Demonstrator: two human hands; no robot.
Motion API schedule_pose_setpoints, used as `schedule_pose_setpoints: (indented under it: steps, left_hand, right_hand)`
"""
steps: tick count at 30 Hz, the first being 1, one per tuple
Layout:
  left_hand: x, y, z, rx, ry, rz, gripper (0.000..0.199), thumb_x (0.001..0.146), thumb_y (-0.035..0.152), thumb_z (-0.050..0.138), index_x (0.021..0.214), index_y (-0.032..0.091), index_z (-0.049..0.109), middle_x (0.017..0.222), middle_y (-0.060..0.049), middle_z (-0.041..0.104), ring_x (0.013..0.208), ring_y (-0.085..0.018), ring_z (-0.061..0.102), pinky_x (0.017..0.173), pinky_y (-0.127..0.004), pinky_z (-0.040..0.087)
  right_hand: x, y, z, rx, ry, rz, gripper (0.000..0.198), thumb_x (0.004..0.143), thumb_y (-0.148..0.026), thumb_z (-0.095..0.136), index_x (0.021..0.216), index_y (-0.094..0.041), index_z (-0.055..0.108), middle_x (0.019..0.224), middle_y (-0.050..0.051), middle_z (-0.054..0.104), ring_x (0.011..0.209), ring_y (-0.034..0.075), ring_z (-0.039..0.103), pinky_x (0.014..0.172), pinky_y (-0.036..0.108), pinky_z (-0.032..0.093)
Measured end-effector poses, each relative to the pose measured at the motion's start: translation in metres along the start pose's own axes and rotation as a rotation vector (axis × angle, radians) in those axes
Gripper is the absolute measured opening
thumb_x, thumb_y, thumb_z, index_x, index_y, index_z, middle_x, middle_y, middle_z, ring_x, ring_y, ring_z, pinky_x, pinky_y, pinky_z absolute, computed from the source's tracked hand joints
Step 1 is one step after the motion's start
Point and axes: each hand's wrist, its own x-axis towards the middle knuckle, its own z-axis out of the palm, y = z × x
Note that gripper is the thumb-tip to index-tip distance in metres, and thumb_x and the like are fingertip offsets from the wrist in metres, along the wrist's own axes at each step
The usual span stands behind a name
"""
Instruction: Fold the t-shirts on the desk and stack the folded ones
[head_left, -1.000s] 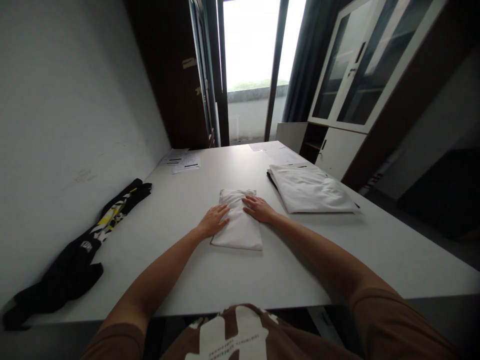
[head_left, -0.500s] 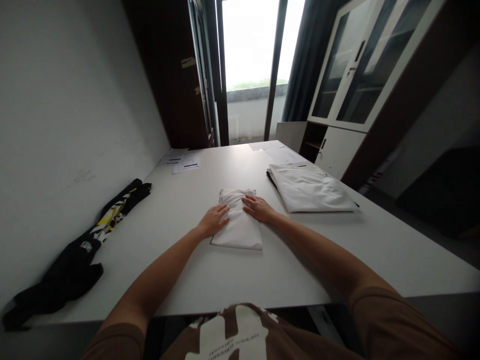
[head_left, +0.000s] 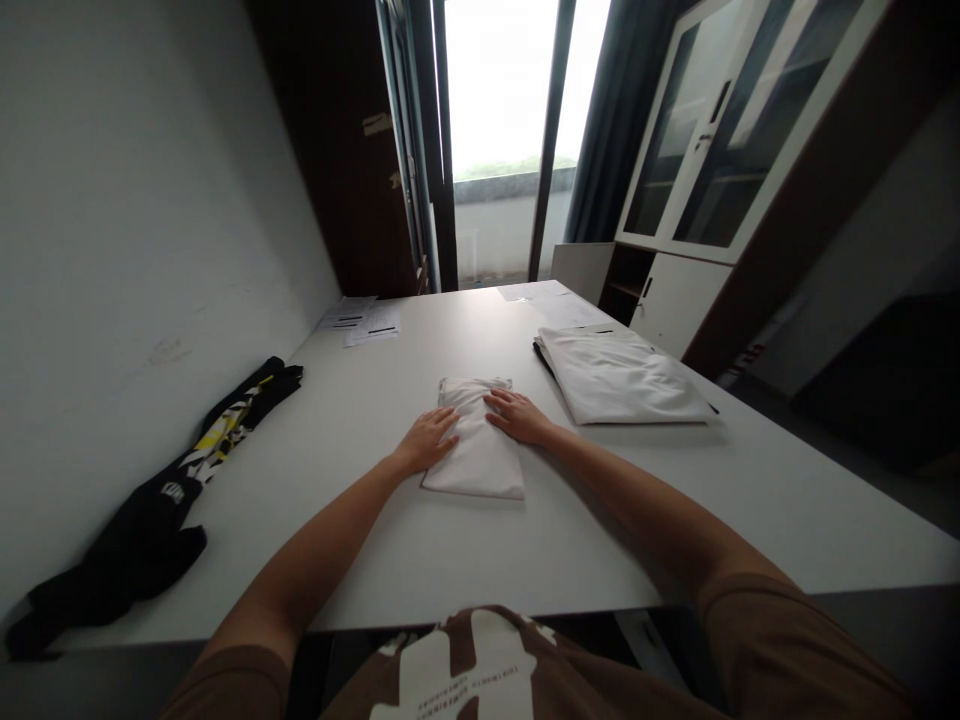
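Note:
A white garment, folded into a narrow rectangle, lies flat on the white table in front of me. Its far end looks slightly wrinkled, and the near edge is straight. My left hand rests palm down on its left side, fingers stretched out. On the far right part of the cloth lies my right hand, also flat with fingers extended. Neither hand grips the fabric; both just touch it from above.
To the right sits a stack of folded white clothes with something dark beneath. A black garment with yellow and white patterning lies along the left wall. Paper sheets lie at the far left, and more papers at the far right.

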Motion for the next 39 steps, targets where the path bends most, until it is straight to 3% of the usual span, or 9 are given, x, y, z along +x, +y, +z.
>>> schedule_pose_setpoints:
  steps: [8,16,26,32,39]
  left_hand:
    - [0.0,-0.001,0.003,0.016,-0.047,-0.045,0.055,0.106,0.046,0.045,0.157,0.025,0.044,0.167,-0.009,0.037,0.153,-0.03,0.034,0.125,-0.053,0.028]
    - [0.0,0.002,0.003,0.031,-0.058,-0.066,0.057,0.106,0.046,0.045,0.159,0.025,0.042,0.168,-0.011,0.033,0.154,-0.032,0.032,0.124,-0.057,0.028]
    - [-0.001,0.005,-0.002,0.015,-0.022,-0.049,0.054,0.104,0.043,0.048,0.155,0.024,0.047,0.164,-0.011,0.042,0.15,-0.031,0.039,0.124,-0.053,0.03]
    - [-0.002,0.008,-0.007,0.028,0.063,0.002,0.05,0.1,0.04,0.057,0.146,0.023,0.057,0.149,-0.011,0.055,0.137,-0.029,0.049,0.12,-0.045,0.036]
    - [-0.003,0.015,-0.011,0.063,0.088,-0.012,0.047,0.095,0.042,0.063,0.14,0.028,0.061,0.136,-0.009,0.058,0.126,-0.03,0.052,0.114,-0.046,0.042]
  right_hand:
    - [0.0,-0.002,-0.002,-0.002,-0.028,0.017,0.059,0.105,-0.056,0.044,0.155,-0.025,0.051,0.162,0.01,0.043,0.151,0.029,0.038,0.123,0.048,0.031]
    - [0.0,0.002,-0.004,-0.056,-0.028,0.148,0.055,0.106,-0.053,0.042,0.154,-0.028,0.05,0.164,0.009,0.041,0.153,0.032,0.033,0.122,0.058,0.027]
    - [0.001,0.009,-0.001,-0.009,0.035,0.085,0.052,0.103,-0.051,0.05,0.148,-0.027,0.057,0.157,0.008,0.05,0.15,0.029,0.039,0.124,0.05,0.03]
    - [0.001,0.009,-0.002,-0.03,0.038,0.135,0.051,0.104,-0.048,0.049,0.147,-0.024,0.059,0.159,0.01,0.048,0.151,0.032,0.037,0.123,0.055,0.03]
    - [0.002,0.008,-0.002,0.017,0.055,0.049,0.049,0.101,-0.05,0.053,0.144,-0.026,0.062,0.155,0.008,0.053,0.149,0.03,0.04,0.124,0.052,0.031]
